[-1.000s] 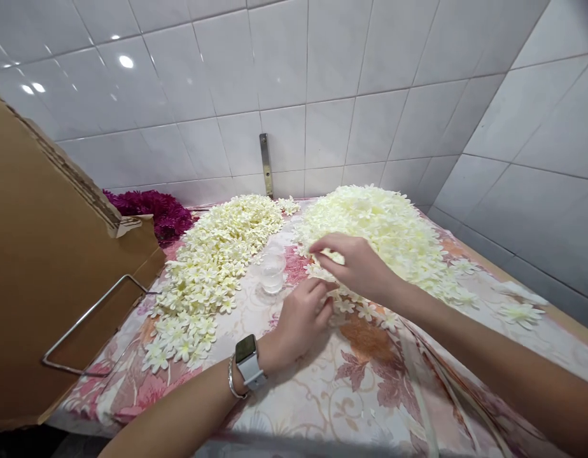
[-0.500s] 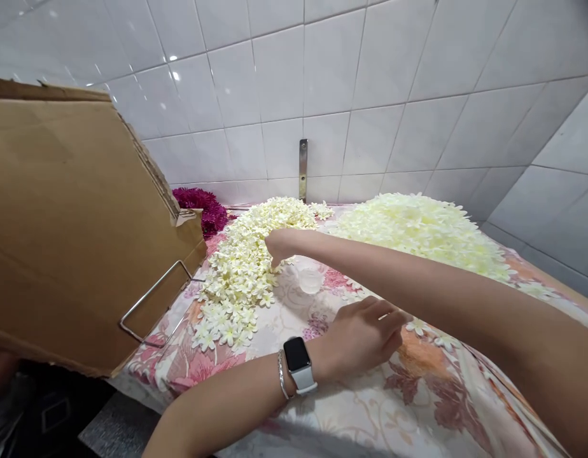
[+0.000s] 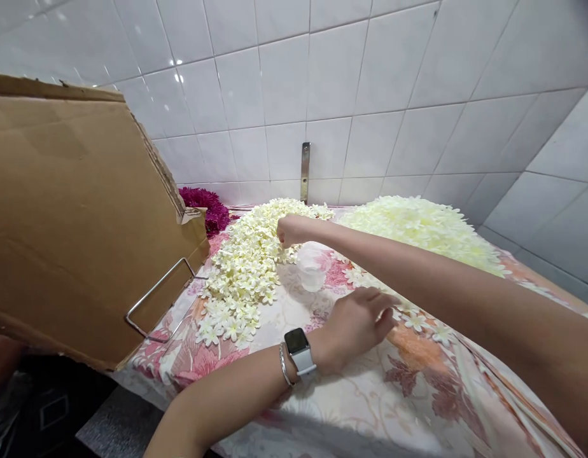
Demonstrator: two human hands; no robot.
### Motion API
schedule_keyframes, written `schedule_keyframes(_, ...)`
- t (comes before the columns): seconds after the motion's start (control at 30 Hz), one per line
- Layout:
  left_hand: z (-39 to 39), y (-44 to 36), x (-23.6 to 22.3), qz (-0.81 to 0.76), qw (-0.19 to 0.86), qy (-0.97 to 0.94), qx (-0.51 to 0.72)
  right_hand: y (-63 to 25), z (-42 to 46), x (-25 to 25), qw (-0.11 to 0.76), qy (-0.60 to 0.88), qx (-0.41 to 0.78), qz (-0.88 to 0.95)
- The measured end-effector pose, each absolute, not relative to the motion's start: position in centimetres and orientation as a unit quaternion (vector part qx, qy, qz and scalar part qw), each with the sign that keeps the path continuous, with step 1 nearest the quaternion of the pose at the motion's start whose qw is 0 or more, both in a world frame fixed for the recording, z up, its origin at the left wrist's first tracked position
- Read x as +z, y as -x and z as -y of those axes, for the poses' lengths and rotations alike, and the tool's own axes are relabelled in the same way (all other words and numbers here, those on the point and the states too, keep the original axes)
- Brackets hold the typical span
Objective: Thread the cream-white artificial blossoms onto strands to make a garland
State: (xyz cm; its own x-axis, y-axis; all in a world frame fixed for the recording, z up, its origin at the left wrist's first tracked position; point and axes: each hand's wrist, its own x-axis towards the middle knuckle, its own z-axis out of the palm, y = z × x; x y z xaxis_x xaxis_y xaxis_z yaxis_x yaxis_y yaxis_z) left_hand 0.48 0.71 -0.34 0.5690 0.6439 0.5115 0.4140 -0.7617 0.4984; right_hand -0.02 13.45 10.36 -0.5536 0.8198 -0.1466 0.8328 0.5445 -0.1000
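Room: pink-and-white floral cloth (image 3: 342,407) is spreading to the near edge.
Right hand (image 3: 289,230): is curling at small cream-petalled flowers (image 3: 241,267), grip hidden.
Left hand (image 3: 356,324): is bending, hold unclear.

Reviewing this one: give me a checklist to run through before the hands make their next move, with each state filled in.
1. Right hand at the left flower pile: ok.
2. Flower visibly gripped in the right hand: cannot tell, its fingertips are hidden.
3. Left hand apart from the clear cup: ok, tablecloth shows between them.
4. Left hand's grip on anything: cannot tell, the palm side is mostly hidden.
5. All flowers gathered in piles: not ok, loose white flowers lie near the left hand.
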Motion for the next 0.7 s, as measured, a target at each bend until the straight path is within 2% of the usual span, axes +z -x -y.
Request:
schedule_keyframes(0.17,-1.6,-0.9,-0.7,-0.362,0.295,-0.799,0.379,-4.4,-12.3,11.1,-0.062,-0.505,-0.062,-0.859)
schedule_keyframes(0.33,-1.5,-1.1,-0.5,-0.367,0.308,-0.791,0.381,-5.1,-13.0,10.2,-0.106,-0.531,-0.076,-0.837)
schedule_keyframes(0.57,-1.2,-0.8,0.0,-0.358,0.319,-0.794,0.375,-1.8,-15.0,7.8,-0.127,-0.504,-0.159,-0.840)
schedule_keyframes(0.63,-1.3,-0.9,0.3,-0.365,0.398,-0.741,0.400,-2.0,-15.1,7.9,-0.149,-0.501,-0.180,-0.833)
schedule_keyframes(0.7,-1.4,-1.1,0.8,-0.382,0.525,-0.612,0.452,-3.1,-14.7,8.4,-0.182,-0.501,-0.203,-0.821)
